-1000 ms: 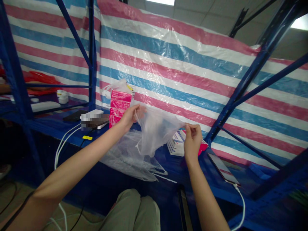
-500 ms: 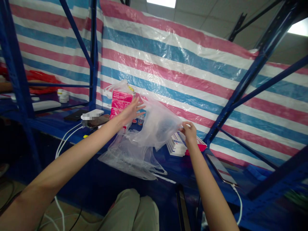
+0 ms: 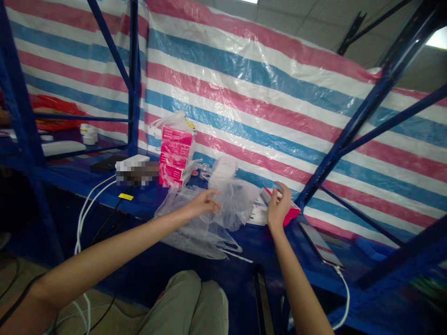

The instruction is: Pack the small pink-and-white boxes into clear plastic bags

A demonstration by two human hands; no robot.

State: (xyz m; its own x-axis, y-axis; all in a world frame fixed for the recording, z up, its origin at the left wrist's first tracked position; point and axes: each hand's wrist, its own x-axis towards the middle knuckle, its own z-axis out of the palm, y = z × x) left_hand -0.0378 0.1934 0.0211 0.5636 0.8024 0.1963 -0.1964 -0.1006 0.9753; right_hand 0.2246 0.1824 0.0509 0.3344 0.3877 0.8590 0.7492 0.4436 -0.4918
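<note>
A crumpled translucent plastic bag lies heaped on more clear plastic on the blue shelf. My left hand is over the left side of the heap, fingers apart; whether it touches the film I cannot tell. At the bag's right, my right hand is open with its fingers curved, in front of small white boxes and a pink-and-white box. It partly hides them. A tall pink box in clear film stands behind on the left. Beside it is a small glass jar.
A phone with a white cable lies at the right. White charging cables hang over the shelf edge at the left, near a yellow tag. Blue metal posts frame the shelf, with a striped plastic sheet behind.
The plastic bag, held up and spread before, has dropped onto the shelf. My right hand has let go of it and moved slightly right; my left hand has come down and right.
</note>
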